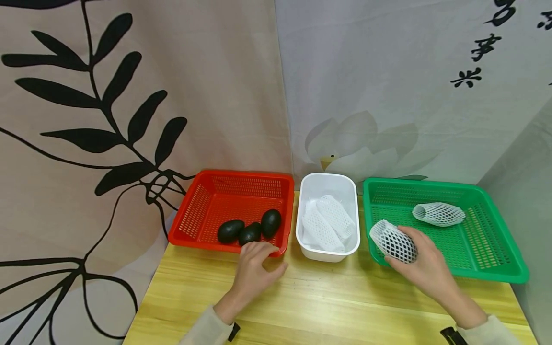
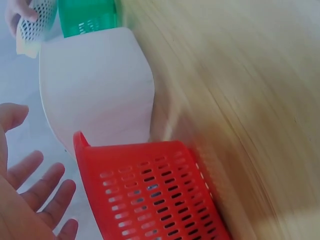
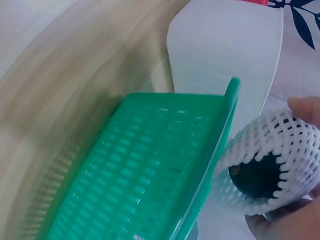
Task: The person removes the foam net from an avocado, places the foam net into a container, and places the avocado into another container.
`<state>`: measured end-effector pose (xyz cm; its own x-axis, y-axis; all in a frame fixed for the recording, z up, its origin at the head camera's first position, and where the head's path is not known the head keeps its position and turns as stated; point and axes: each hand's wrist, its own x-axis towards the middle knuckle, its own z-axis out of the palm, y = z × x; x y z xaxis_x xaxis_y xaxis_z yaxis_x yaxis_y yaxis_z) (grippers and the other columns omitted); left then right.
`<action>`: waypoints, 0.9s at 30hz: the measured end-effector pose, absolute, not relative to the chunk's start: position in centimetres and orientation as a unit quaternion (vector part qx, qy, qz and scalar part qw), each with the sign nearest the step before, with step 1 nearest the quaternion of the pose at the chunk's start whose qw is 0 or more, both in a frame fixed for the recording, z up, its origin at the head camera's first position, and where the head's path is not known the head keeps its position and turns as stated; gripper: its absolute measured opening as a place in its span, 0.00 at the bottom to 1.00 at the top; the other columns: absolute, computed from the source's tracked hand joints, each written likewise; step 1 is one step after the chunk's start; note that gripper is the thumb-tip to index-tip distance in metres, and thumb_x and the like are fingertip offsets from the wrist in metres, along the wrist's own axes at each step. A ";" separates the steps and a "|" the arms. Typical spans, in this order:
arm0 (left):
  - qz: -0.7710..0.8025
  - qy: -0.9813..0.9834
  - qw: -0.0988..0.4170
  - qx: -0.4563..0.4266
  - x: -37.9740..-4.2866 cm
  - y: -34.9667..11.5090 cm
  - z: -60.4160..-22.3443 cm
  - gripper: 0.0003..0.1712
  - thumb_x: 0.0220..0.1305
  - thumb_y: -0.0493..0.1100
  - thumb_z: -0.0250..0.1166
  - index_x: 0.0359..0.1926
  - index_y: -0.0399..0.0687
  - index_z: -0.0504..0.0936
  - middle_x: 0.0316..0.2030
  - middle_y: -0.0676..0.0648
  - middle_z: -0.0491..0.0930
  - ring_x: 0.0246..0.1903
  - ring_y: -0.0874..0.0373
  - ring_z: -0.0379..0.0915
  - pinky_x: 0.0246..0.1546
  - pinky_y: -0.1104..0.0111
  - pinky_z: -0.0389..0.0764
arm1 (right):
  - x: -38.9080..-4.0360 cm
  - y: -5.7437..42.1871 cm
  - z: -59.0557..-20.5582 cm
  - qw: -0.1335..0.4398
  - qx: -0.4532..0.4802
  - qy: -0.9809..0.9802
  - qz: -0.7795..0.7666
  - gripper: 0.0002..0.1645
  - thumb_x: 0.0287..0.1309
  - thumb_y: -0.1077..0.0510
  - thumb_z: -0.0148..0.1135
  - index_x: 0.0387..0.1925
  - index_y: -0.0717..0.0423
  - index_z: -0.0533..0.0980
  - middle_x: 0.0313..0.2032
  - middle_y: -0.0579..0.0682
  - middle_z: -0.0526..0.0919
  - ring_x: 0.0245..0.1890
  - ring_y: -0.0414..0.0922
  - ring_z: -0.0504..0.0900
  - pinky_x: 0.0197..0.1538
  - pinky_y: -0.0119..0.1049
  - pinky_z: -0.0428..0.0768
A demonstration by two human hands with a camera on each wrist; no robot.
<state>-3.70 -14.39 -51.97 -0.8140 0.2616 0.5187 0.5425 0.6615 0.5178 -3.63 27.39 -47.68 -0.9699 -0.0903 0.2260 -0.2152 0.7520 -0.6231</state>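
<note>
Clamped by the right hand (image 1: 424, 261) above the green basket (image 1: 491, 276), toward eight o'clock, the netted dark fruit (image 3: 257, 175) could slide from its open-ended sleeve (image 1: 381, 230) if tipped, while the left hand (image 1: 256, 269) holds nothing.

The red basket (image 1: 226, 189) and green basket (image 1: 476, 247) are glossy plastic, the white tub (image 1: 324, 256) smooth plastic. The foam nets (image 1: 390, 239) look matt and meshed, the dark fruits (image 1: 230, 231) faintly shiny. The tabletop (image 1: 327, 302) is grained, lightly glossy wood; the backdrop (image 1: 224, 86) is matt cloth.
</note>
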 end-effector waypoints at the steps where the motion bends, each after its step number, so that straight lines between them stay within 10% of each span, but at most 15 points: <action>1: -0.343 -0.886 0.211 -0.231 -3.7 -14.3 -52.0 0.21 0.48 0.46 0.83 0.43 0.45 0.90 0.42 0.52 0.88 0.45 0.55 0.79 0.54 0.54 0.71 | -3.5 27.2 -47.7 0.094 0.088 -0.930 0.343 0.49 0.44 0.59 0.86 0.66 0.64 0.71 0.59 0.67 0.76 0.50 0.61 0.77 0.40 0.54 0.78; 27: -0.369 -0.853 0.235 -0.285 -2.5 -11.6 -53.1 0.27 0.46 0.43 0.84 0.50 0.46 0.88 0.46 0.50 0.88 0.47 0.53 0.79 0.53 0.54 0.74 | -1.5 22.9 -49.5 0.161 0.239 -0.886 0.364 0.52 0.27 0.67 0.86 0.63 0.62 0.76 0.59 0.58 0.81 0.57 0.47 0.75 0.62 0.17 0.62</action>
<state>-2.52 -11.62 -53.05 -0.7269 0.3118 0.6118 0.6595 0.5653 0.4954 -1.46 22.89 -49.45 -0.8337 -0.3064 0.4595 -0.5409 0.6208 -0.5674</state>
